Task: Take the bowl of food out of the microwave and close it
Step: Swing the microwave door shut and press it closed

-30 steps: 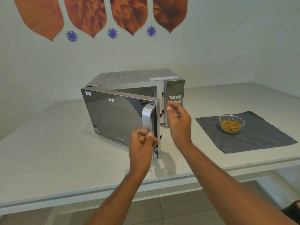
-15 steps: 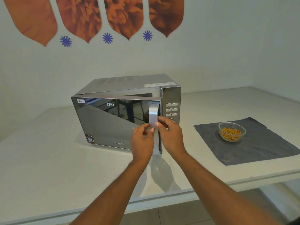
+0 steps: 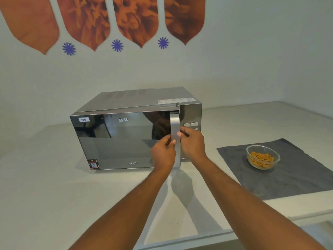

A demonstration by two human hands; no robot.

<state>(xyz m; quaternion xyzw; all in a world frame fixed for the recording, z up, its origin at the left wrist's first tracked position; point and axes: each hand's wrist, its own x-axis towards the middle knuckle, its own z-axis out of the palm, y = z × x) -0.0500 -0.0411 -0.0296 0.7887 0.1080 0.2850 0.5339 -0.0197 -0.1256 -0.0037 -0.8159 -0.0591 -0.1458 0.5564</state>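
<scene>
A silver microwave (image 3: 137, 100) stands on the white counter, its mirrored door (image 3: 117, 141) swung almost flat against the body, with a thin gap still showing at the top right. My left hand (image 3: 163, 153) pinches the lower part of the vertical silver door handle (image 3: 174, 123) from the left. My right hand (image 3: 193, 143) presses on the handle's right edge, in front of the control panel (image 3: 191, 123). The glass bowl (image 3: 263, 156) of orange pasta-like food sits on a dark grey cloth (image 3: 292, 179) to the right, apart from both hands.
The white counter (image 3: 54, 195) runs left and right, with its front edge near the bottom of the view. A white wall with orange leaf shapes and blue star decals rises behind the microwave. A side wall closes the far right corner.
The door has swung from half open to almost against the microwave body. Both hands followed the handle inward and to the right. The bowl has not moved on the cloth.
</scene>
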